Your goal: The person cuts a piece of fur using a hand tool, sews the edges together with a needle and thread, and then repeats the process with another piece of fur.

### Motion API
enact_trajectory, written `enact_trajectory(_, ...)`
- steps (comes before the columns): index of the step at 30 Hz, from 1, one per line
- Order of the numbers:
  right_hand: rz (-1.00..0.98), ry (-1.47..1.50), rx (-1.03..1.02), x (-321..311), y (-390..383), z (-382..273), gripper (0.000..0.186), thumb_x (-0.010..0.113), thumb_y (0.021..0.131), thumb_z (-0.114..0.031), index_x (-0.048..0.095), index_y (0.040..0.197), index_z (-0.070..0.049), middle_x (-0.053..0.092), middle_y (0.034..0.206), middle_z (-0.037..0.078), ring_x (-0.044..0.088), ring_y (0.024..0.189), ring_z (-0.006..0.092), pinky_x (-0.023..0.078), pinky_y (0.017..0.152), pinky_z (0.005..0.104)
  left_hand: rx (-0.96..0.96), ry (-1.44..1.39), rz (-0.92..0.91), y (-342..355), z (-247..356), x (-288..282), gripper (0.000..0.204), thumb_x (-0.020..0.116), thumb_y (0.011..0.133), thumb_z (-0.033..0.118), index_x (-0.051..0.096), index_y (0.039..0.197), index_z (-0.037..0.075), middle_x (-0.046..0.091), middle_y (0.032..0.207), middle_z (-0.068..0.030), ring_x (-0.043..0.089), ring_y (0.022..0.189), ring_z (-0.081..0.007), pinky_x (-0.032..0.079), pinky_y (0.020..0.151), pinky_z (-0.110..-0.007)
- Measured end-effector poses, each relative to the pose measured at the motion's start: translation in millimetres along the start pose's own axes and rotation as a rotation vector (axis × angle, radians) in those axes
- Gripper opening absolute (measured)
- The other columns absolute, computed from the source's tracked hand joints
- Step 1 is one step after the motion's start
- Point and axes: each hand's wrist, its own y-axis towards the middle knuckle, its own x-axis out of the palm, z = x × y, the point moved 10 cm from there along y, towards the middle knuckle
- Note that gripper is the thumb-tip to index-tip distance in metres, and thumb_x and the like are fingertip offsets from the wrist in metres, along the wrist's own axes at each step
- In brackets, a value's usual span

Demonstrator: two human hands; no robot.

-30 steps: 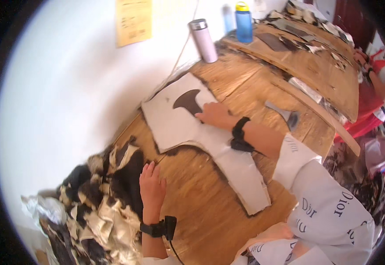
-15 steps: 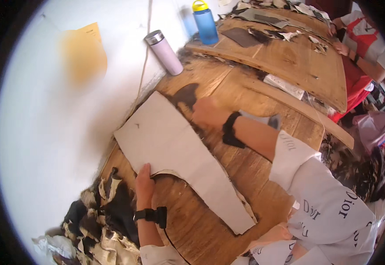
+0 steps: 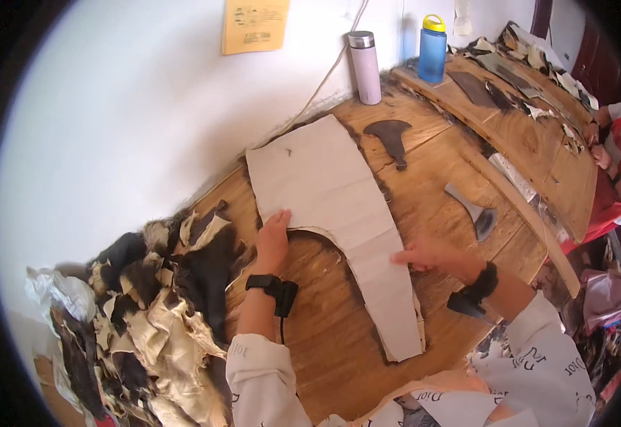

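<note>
A large pale panel [image 3: 324,174], wide at its far end and narrowing toward me, lies flat on the wooden table. Dark fur-like fringe shows along its borders, and layered edges show at its narrow end. My left hand [image 3: 273,238] grips its left edge beside the curved notch, thumb on top and the other fingers mostly hidden. At the right edge, lower down, my right hand [image 3: 431,255] reaches in with its index finger extended onto the panel. Motion blurs its other fingers. Two crescent-bladed knives, one dark [image 3: 390,136] and one grey [image 3: 475,211], lie right of the panel.
Fur and hide scraps [image 3: 161,320] are heaped at the left by the wall. A pink flask [image 3: 366,70] and a blue bottle [image 3: 432,57] stand at the back. Beyond a raised wooden board [image 3: 538,142], another person's hands [image 3: 596,146] rest at the far right.
My right hand has moved from the panel's upper right side, near the dark knife, down to its lower right edge. My left hand stays at the notch. The view has shifted.
</note>
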Motion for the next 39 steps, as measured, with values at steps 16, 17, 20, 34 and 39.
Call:
enact_trajectory(16, 0.422, -0.516, -0.150, -146, -150, 48, 0.029, 0.061, 0.063, -0.028, 0.060, 0.066, 0.001, 0.053, 0.056, 0.016, 0.053, 0.049, 0.0244, 0.040, 0.048, 0.0340, 0.233, -0.841, -0.756, -99, 195, -36, 0.013, 0.057, 0.076, 0.010, 0.064, 0.086, 0.005, 0.062, 0.075, -0.0126, 0.058, 0.068, -0.0320, 0.047, 0.063, -0.039)
enact_trajectory(17, 0.487, -0.473, -0.031, -155, -157, 59, 0.029, 0.061, 0.063, -0.027, 0.061, 0.067, 0.001, 0.053, 0.055, 0.016, 0.053, 0.049, 0.0256, 0.040, 0.048, 0.0341, 0.055, -0.800, -0.544, -81, 161, -37, 0.012, 0.058, 0.077, 0.011, 0.064, 0.084, 0.004, 0.063, 0.074, -0.0123, 0.059, 0.067, -0.0314, 0.047, 0.063, -0.038)
enact_trajectory(20, 0.560, -0.616, -0.003, -157, -156, 47, 0.026, 0.061, 0.063, -0.027, 0.064, 0.069, -0.001, 0.056, 0.057, 0.016, 0.057, 0.054, 0.0276, 0.042, 0.051, 0.0350, -0.158, -0.202, 0.215, -64, 50, -64, 0.014, 0.061, 0.074, 0.016, 0.063, 0.081, 0.003, 0.063, 0.069, -0.0119, 0.061, 0.066, -0.0281, 0.047, 0.063, -0.036)
enact_trajectory(34, 0.822, -0.970, -0.159, -228, -38, -64, 0.026, 0.059, 0.065, -0.031, 0.067, 0.078, -0.009, 0.063, 0.076, 0.013, 0.061, 0.072, 0.0290, 0.049, 0.069, 0.0384, -0.730, -0.599, 0.031, -59, -59, -47, 0.012, 0.062, 0.069, 0.013, 0.059, 0.068, 0.001, 0.060, 0.059, -0.0099, 0.060, 0.052, -0.0169, 0.046, 0.054, -0.029)
enact_trajectory(39, 0.661, -1.734, -0.277, -232, 82, -156, 0.020, 0.059, 0.072, -0.025, 0.067, 0.087, -0.015, 0.063, 0.099, 0.006, 0.057, 0.094, 0.0299, 0.045, 0.080, 0.0393, -0.694, -0.365, 0.401, -27, -127, -115, 0.009, 0.056, 0.073, 0.009, 0.059, 0.072, 0.001, 0.060, 0.062, -0.0088, 0.058, 0.059, -0.0152, 0.046, 0.057, -0.027)
